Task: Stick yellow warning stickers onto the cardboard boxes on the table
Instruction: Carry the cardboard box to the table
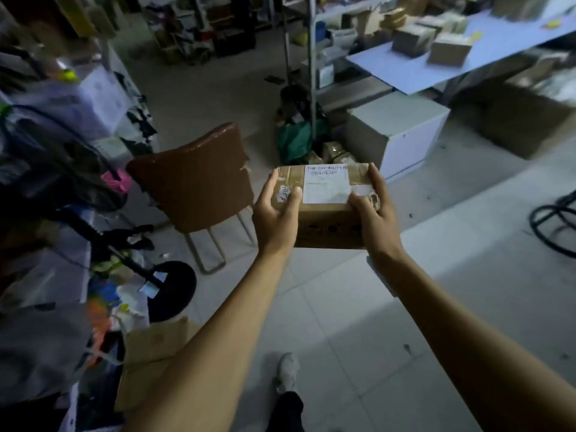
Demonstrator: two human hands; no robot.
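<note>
Both hands are carrying a cardboard box (pixel 324 207) in mid-air above the tiled floor (pixel 358 322): the left hand (pixel 276 215) is gripping its left end, thumb curled over the top, and the right hand (pixel 374 210) is gripping its right end the same way. A white label (pixel 325 183) is lying on the box top. Behind, a brown chair (pixel 196 182) is standing. Far right, the desk (pixel 414 70) is bearing more boxes (pixel 448 49) near its near edge, with yellow stickers (pixel 475 35) beside them.
</note>
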